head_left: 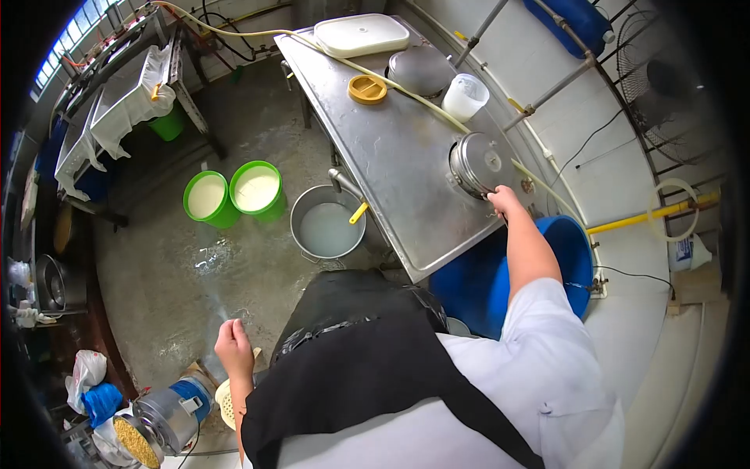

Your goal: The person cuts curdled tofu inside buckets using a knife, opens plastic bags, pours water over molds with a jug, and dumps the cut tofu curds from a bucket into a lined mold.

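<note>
My right hand is stretched out over the steel table, fingers closed at the near edge of a round lidded metal pot. What exactly the fingers wrap there, a handle or the rim, is hard to see. My left hand hangs low on the other side, over the wet floor, with its fingers curled in and no object visible in them. Between the hands, below the table's edge, stands a big metal pot of cloudy liquid, under a tap with a yellow lever.
Two green buckets of creamy liquid stand on the floor. A white tub, a mustard-coloured ring, a white tray and a hose lie on the table. A blue barrel stands beside it. A metal machine holds grain.
</note>
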Action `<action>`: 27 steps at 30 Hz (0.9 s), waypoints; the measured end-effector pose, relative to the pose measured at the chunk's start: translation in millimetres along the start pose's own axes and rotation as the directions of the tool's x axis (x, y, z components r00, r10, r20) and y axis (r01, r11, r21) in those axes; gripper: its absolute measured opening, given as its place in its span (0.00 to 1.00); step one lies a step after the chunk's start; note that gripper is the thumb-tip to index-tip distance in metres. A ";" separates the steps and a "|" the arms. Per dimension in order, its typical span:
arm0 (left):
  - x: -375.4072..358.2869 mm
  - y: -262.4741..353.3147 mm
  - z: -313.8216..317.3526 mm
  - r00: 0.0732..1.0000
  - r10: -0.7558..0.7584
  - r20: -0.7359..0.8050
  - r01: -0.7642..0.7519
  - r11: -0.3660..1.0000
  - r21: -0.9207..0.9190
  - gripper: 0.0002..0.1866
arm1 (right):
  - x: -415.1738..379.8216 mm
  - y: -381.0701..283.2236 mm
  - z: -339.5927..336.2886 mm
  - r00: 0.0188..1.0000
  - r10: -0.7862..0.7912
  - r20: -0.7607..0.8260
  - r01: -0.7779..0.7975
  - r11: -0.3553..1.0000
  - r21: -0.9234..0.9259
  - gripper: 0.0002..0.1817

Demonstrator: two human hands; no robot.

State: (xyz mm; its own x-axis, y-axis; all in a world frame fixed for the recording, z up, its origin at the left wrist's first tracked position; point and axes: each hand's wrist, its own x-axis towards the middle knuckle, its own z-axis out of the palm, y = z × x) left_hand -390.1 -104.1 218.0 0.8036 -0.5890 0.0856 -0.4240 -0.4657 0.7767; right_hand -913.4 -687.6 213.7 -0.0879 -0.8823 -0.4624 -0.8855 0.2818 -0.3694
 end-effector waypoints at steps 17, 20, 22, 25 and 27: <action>11.3 1.8 -25.7 0.984 -0.157 -0.086 0.165 0.982 0.094 0.09 | 10.2 -87.3 47.4 0.628 -0.576 -0.523 0.527 0.809 -0.260 0.15; 44.3 24.5 -21.0 0.993 -0.063 -0.097 0.076 0.989 0.131 0.07 | -28.2 -183.2 97.7 0.640 -0.681 -0.357 0.706 0.704 -0.077 0.11; 67.4 36.6 -19.8 0.988 -0.015 -0.154 0.041 0.985 0.166 0.07 | -52.0 -233.4 160.7 0.492 -0.833 -0.253 0.854 0.518 -0.045 0.11; 84.8 40.6 -24.6 0.964 0.106 -0.244 -0.063 0.982 0.178 0.07 | -138.8 -306.1 237.3 0.357 -0.892 0.275 0.875 0.423 0.236 0.10; 94.8 36.3 -35.1 0.970 0.089 -0.225 -0.060 0.989 0.134 0.07 | -188.3 -341.0 290.1 -0.059 -0.941 0.333 0.965 0.031 0.259 0.11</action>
State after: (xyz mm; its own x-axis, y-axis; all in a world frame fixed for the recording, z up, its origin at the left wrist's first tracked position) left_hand -314.7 -153.6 276.1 0.8359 -0.4645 0.2925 -0.5235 -0.5141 0.6794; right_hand -462.6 -508.2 192.9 0.9905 -0.0875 0.1060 0.0055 -0.7455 -0.6665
